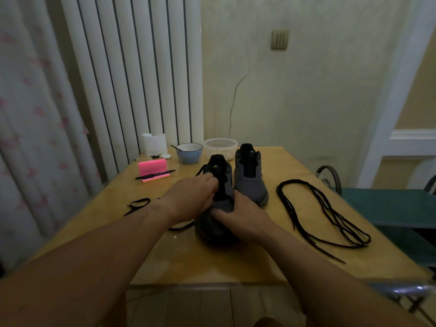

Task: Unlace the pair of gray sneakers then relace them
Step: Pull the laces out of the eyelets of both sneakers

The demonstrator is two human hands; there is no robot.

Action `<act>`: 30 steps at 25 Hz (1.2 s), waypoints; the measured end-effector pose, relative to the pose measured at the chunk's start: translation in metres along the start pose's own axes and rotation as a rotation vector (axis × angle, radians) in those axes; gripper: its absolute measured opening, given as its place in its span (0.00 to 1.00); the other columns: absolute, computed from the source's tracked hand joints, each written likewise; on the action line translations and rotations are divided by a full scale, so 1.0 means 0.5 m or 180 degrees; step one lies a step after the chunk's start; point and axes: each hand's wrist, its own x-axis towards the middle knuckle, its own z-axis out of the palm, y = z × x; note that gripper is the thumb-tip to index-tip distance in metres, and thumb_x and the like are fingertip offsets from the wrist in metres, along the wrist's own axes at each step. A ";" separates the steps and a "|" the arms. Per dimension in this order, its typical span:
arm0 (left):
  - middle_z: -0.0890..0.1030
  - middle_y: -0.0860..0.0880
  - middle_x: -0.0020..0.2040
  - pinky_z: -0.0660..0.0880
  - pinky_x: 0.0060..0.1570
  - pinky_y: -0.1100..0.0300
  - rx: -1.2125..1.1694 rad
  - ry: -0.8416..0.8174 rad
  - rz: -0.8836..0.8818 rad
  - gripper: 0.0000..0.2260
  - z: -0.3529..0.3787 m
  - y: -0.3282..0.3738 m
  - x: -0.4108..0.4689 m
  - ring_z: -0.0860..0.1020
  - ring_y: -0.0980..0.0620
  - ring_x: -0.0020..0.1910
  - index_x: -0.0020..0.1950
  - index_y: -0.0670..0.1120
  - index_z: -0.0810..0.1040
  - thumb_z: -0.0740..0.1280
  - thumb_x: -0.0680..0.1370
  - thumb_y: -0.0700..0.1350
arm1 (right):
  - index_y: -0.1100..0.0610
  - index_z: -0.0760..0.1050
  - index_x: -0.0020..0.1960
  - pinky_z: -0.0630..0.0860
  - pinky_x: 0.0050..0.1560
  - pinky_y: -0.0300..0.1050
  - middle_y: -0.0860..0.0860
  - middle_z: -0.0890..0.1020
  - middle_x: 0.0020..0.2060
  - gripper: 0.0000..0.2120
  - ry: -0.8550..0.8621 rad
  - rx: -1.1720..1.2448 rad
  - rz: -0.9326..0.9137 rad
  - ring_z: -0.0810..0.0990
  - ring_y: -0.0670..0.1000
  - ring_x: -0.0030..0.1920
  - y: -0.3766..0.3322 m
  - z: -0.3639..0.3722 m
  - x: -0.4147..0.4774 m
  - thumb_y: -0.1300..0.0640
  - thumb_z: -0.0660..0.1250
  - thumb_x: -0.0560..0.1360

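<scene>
The near sneaker (pixel 212 232) stands mid-table (pixel 212 265), toe toward the person. The right hand (pixel 243 215) lies over its toe, fingers laid fairly flat, pressing it down rather than closing round it. The left hand (pixel 193 199) reaches further up, fingers curled in at the eyelets, seemingly pinching the threaded lace (pixel 139 204), whose free length trails off to the left. A hard tug could snag that lace in an eyelet and, if the press slips, jerk the shoe. To the right the loose lace (pixel 325 215) sprawls close to the table's edge, where a brushing forearm could sweep it off. The far sneaker (pixel 251 180) stands just beside the near one, seemingly laceless. Behind both, the blue bowl (pixel 190 153) could be knocked if the shoes get shoved back
</scene>
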 end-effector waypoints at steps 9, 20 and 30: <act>0.72 0.56 0.50 0.73 0.44 0.58 -0.0473 -0.0853 -0.0060 0.04 -0.045 -0.003 0.020 0.73 0.56 0.45 0.51 0.55 0.73 0.66 0.83 0.48 | 0.47 0.66 0.69 0.83 0.55 0.55 0.48 0.80 0.56 0.32 -0.0491 -0.0243 0.0081 0.82 0.49 0.52 -0.012 -0.035 0.012 0.41 0.74 0.70; 0.77 0.47 0.50 0.71 0.40 0.58 -0.1344 -0.1081 -0.0962 0.03 -0.069 0.017 0.029 0.74 0.51 0.42 0.52 0.51 0.71 0.63 0.84 0.44 | 0.53 0.50 0.83 0.74 0.66 0.59 0.57 0.70 0.72 0.57 -0.0015 -0.0967 0.0279 0.70 0.62 0.70 -0.036 0.032 -0.007 0.24 0.69 0.67; 0.72 0.51 0.48 0.66 0.39 0.59 -0.1152 -0.0334 -0.0736 0.08 -0.026 0.025 -0.011 0.73 0.50 0.43 0.48 0.51 0.72 0.70 0.79 0.42 | 0.52 0.59 0.77 0.81 0.58 0.59 0.53 0.77 0.65 0.54 -0.0388 -0.0834 0.0240 0.80 0.57 0.59 -0.042 -0.019 0.002 0.25 0.73 0.61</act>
